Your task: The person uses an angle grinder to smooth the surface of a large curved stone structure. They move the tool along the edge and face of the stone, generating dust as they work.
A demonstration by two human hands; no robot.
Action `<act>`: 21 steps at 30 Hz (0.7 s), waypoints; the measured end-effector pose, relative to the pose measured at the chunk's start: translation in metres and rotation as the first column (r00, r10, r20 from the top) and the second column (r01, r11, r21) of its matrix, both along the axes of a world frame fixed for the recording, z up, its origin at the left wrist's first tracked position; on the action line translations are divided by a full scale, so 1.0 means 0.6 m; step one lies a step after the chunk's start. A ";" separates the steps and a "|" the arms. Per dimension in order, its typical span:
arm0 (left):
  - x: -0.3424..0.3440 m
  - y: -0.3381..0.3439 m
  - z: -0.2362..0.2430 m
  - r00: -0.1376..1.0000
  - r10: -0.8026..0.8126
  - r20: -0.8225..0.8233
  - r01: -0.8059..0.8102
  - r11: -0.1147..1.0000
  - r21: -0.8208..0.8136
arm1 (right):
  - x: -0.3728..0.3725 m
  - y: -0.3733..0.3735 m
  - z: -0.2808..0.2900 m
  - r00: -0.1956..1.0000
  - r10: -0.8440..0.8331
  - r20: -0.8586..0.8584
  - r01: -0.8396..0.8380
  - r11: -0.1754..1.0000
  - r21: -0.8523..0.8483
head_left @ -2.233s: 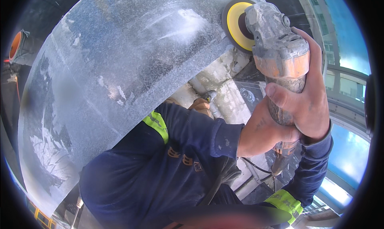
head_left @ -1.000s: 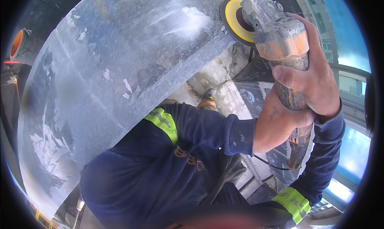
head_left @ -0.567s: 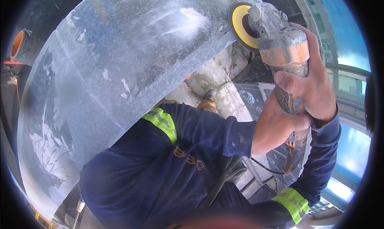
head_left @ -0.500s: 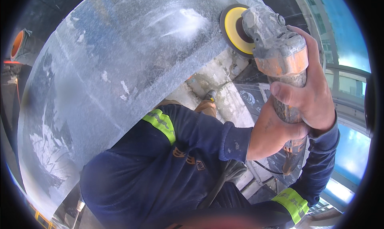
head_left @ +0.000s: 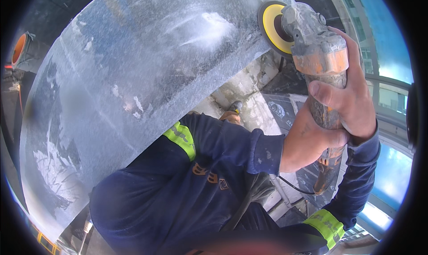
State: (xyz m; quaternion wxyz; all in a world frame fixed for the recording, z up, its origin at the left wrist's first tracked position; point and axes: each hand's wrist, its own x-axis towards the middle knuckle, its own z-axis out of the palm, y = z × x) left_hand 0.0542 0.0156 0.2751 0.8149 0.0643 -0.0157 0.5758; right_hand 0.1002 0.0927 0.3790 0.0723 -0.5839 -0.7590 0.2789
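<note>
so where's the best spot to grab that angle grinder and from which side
Probably the long barrel behind the head of the angle grinder, from the rear, away from the yellow disc. The body narrows there into a round shaft, and both hands already wrap it: the left hand lower, the right hand above. The disc end faces the curved metal sheet, so keep fingers off that end.

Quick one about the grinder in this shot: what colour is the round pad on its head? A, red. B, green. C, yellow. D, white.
C: the grinder, gripped by both hands, the right hand over the left hand, carries a yellow pad with a dark rim, set at the edge of the big curved grey panel.
</note>
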 end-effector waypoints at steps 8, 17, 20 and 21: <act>-0.040 -0.034 0.002 0.994 -0.108 -0.030 0.107 0.993 -0.040 | 0.000 -0.028 -0.018 0.992 0.107 -0.060 -0.104 0.994 0.045; -0.018 -0.019 0.005 0.998 -0.046 -0.038 0.045 0.999 -0.020 | 0.000 -0.024 -0.011 0.993 -0.035 -0.109 0.033 0.999 -0.024; -0.036 -0.040 0.002 0.984 -0.046 -0.170 0.051 0.998 0.026 | -0.003 -0.039 -0.018 0.980 0.144 -0.138 -0.142 0.990 0.026; -0.038 -0.044 0.002 0.983 -0.064 -0.172 0.066 0.998 0.008 | -0.004 -0.040 -0.019 0.978 0.174 -0.115 -0.169 0.984 0.050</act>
